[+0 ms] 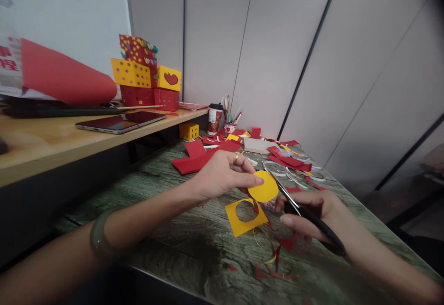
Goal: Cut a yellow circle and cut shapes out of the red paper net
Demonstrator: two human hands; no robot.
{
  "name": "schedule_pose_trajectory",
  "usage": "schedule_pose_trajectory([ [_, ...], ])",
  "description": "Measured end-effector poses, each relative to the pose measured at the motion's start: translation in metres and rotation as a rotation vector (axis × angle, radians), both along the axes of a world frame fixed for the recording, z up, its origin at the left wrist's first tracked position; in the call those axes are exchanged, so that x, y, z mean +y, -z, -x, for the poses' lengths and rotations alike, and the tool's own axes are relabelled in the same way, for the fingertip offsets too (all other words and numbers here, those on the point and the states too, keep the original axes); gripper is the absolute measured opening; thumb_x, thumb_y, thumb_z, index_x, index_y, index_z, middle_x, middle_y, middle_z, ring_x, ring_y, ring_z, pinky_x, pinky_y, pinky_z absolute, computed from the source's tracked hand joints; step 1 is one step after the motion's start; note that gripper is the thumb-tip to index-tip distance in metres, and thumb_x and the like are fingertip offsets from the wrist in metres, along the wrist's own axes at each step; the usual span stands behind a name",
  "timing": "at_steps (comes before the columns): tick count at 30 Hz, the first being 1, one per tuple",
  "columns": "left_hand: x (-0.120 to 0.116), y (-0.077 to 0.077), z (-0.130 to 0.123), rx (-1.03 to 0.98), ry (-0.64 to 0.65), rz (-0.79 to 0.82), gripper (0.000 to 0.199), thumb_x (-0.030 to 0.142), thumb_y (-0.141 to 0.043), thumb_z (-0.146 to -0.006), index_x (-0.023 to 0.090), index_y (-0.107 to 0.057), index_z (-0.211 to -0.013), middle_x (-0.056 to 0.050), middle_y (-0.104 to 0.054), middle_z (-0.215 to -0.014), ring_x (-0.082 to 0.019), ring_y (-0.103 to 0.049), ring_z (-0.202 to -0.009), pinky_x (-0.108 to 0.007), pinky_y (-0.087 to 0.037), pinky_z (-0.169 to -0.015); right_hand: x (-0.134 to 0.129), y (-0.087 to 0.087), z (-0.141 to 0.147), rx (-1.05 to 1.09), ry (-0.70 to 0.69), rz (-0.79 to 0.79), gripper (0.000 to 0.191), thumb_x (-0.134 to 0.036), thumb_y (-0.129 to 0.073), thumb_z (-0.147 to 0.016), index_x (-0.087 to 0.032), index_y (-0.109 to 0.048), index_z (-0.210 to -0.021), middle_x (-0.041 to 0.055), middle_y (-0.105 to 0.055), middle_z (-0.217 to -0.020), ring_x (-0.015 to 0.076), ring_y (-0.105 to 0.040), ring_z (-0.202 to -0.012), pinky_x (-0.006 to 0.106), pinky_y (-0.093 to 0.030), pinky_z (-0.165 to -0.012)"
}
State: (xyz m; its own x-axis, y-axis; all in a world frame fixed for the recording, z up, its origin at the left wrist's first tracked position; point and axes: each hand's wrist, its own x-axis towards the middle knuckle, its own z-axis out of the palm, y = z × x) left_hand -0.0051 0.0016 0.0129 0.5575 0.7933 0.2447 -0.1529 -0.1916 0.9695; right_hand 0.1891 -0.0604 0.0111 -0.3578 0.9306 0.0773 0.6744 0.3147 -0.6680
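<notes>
My left hand [227, 175] pinches the left edge of a round yellow paper disc [266, 190] between thumb and fingers. In my right hand [321, 212] is a pair of black-handled scissors [312, 219], its blades pointing up and to the left beside the disc's right edge. Below the disc, a yellow paper square with a round hole [239, 225] lies above the green wood-grain table [180, 249]. Red and yellow scraps [287, 241] are scattered near my right hand.
Red paper pieces [194, 161], a pale block [260, 146] and white rings [305, 159] lie farther back. A lidded cup [215, 119] and pen holder [229, 127] stand behind. At left, a raised wooden shelf [52, 143] holds a tablet [121, 122] and stacked decorated boxes [133, 72].
</notes>
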Motion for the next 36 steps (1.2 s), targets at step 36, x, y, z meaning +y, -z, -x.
schedule_pose_trajectory([
  [36,-0.001,0.006,-0.002,-0.073,0.027,0.038,0.013,0.016,-0.066,-0.061,0.011,-0.054,-0.061,0.000,-0.061,-0.059,-0.006,-0.056,-0.052,-0.015,-0.044,-0.050,-0.004,0.001,0.013,0.127,0.077,0.019,0.021,-0.040,-0.059,-0.068,-0.019,-0.057,-0.066,0.0009,-0.055,-0.068,0.0163,-0.047,-0.061,0.026,-0.036,-0.053],
])
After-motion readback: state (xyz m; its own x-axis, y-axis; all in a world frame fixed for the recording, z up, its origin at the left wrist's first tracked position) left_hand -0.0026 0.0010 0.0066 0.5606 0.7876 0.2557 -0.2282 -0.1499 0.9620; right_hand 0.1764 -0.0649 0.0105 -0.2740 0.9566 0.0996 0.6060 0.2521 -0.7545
